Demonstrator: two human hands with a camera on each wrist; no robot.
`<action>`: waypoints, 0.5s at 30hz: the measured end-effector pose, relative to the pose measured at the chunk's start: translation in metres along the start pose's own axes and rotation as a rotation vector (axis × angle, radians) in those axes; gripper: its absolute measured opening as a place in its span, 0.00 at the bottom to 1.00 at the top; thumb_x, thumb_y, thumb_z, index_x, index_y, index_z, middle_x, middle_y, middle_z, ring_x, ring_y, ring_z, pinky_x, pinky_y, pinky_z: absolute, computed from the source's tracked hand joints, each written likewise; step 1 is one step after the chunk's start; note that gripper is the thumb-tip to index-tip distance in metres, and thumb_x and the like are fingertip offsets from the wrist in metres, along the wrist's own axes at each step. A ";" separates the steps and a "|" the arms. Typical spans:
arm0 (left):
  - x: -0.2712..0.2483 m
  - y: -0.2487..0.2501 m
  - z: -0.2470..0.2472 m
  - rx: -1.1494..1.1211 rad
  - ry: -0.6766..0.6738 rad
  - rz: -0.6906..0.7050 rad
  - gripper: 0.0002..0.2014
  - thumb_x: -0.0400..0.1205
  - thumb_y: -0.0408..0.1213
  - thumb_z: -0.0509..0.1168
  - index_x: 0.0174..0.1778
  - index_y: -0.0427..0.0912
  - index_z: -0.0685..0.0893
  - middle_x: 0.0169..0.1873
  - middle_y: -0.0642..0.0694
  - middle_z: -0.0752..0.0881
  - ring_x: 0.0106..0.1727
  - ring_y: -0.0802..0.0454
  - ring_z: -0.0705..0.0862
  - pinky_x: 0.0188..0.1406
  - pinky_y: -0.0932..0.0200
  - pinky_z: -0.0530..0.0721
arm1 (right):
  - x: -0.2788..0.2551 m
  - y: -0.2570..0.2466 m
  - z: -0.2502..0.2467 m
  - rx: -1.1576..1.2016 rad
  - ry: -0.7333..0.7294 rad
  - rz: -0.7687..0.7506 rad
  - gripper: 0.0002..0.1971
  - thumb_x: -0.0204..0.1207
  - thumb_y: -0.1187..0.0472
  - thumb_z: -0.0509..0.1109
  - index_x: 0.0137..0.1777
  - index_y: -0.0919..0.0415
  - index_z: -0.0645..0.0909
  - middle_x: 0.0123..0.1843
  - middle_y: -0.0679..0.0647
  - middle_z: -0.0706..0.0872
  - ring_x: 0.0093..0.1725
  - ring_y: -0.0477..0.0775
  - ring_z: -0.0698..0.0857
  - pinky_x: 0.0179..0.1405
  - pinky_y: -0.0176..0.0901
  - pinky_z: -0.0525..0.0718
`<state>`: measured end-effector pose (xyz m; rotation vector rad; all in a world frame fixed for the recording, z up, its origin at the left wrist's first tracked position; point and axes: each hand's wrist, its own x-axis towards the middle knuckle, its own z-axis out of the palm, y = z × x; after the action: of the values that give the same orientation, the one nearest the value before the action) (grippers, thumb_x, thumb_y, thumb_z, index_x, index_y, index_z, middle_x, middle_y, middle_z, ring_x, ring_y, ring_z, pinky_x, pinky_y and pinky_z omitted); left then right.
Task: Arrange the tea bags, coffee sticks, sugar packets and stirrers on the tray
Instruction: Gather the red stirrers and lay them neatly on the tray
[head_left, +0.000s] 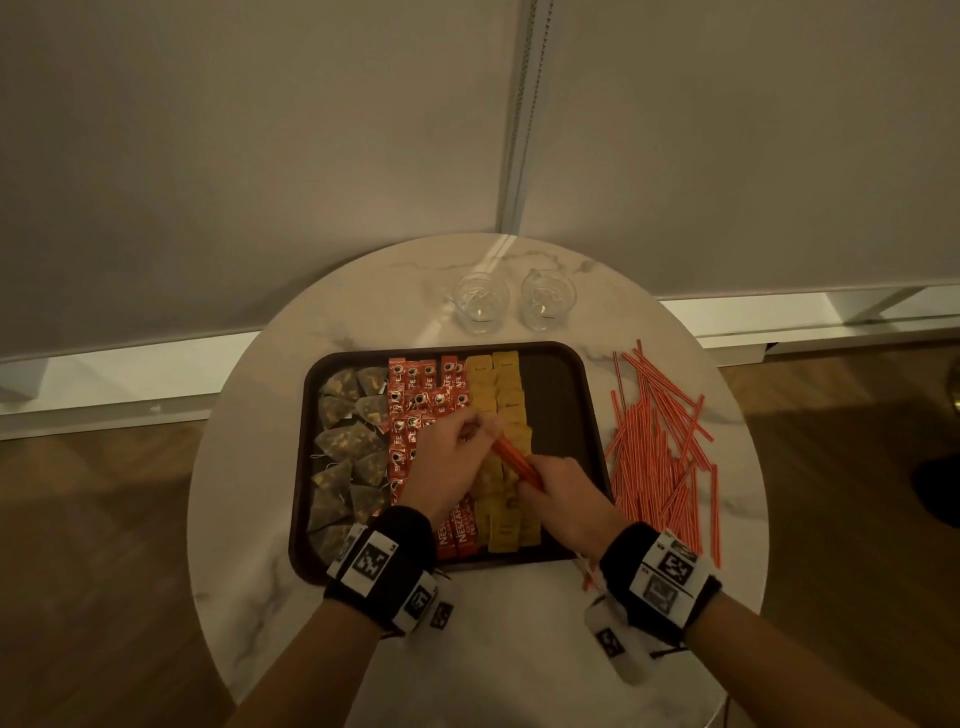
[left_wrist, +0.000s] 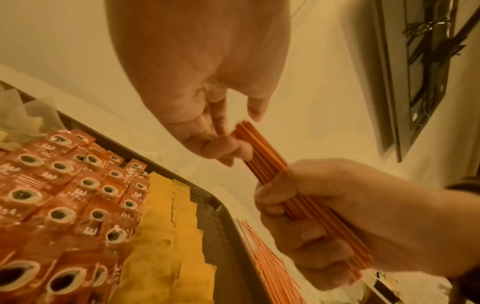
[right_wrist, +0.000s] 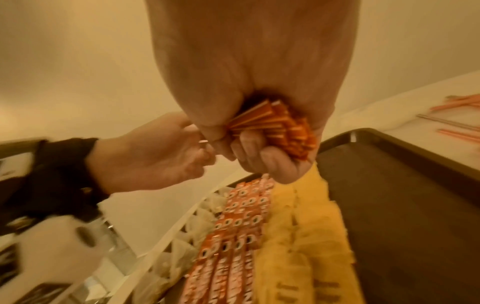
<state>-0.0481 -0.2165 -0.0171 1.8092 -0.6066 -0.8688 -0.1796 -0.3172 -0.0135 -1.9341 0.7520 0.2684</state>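
Observation:
A dark brown tray (head_left: 558, 405) holds tea bags (head_left: 348, 447) at its left, red coffee sticks (head_left: 415, 395) in the middle and yellow sugar packets (head_left: 506, 395) beside them. The strip along the tray's right side is bare. Above the sugar packets, my right hand (head_left: 561, 499) grips a bundle of orange stirrers (head_left: 514, 460) in its fist. My left hand (head_left: 452, 457) curls its fingers against the bundle's far end (left_wrist: 262, 156), thumb just above it. In the right wrist view the stirrer ends (right_wrist: 272, 123) fan out of the fist.
A large loose pile of orange stirrers (head_left: 660, 457) lies on the round marble table (head_left: 519, 623) to the right of the tray. Two empty glasses (head_left: 480, 301) (head_left: 548, 299) stand behind the tray. A wall rises close behind the table.

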 end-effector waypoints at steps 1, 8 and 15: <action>0.002 -0.001 -0.003 -0.018 0.024 -0.016 0.10 0.88 0.42 0.61 0.52 0.40 0.84 0.42 0.48 0.88 0.27 0.61 0.83 0.24 0.71 0.79 | 0.006 0.005 -0.005 0.019 0.022 0.038 0.11 0.85 0.64 0.62 0.40 0.56 0.77 0.32 0.49 0.78 0.22 0.39 0.74 0.24 0.29 0.74; -0.001 -0.018 -0.018 -0.040 0.060 -0.099 0.09 0.88 0.38 0.60 0.46 0.43 0.84 0.40 0.47 0.89 0.28 0.61 0.83 0.25 0.72 0.79 | 0.064 0.040 -0.045 0.118 0.184 0.316 0.09 0.86 0.60 0.61 0.47 0.64 0.77 0.34 0.57 0.80 0.25 0.51 0.79 0.24 0.42 0.81; -0.015 -0.030 -0.011 -0.071 0.018 -0.139 0.09 0.87 0.33 0.61 0.45 0.43 0.85 0.39 0.45 0.88 0.29 0.64 0.83 0.32 0.69 0.82 | 0.126 0.029 -0.050 0.016 0.188 0.480 0.11 0.86 0.59 0.61 0.48 0.67 0.76 0.35 0.61 0.84 0.26 0.56 0.83 0.28 0.47 0.85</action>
<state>-0.0478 -0.1881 -0.0380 1.8089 -0.4366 -0.9543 -0.1060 -0.4183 -0.0729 -1.7571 1.3393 0.3718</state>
